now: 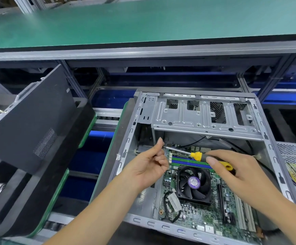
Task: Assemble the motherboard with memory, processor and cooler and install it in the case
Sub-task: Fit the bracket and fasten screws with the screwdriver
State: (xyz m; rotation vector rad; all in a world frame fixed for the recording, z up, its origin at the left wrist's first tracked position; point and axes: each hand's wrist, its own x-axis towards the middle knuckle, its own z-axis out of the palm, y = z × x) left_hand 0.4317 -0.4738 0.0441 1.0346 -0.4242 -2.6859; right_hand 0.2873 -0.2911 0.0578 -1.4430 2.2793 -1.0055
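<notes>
A green mat [143, 20] spans the upper frame above an aluminium-framed bench. Centre right, my open steel case [205, 119] holds the green motherboard [193, 214] with its black cooler [194, 184]. My right hand [239, 172] grips a yellow-handled screwdriver [198, 155]; my left hand [152, 163] pinches its tip

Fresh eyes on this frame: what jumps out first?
The yellow-handled screwdriver at centre: the right hand grips its handle, and the left hand pinches near the tip, over the open case. Below the hands, the black cooler fan with a purple label sits on the green motherboard inside the case. A dark side panel leans at left.
</notes>
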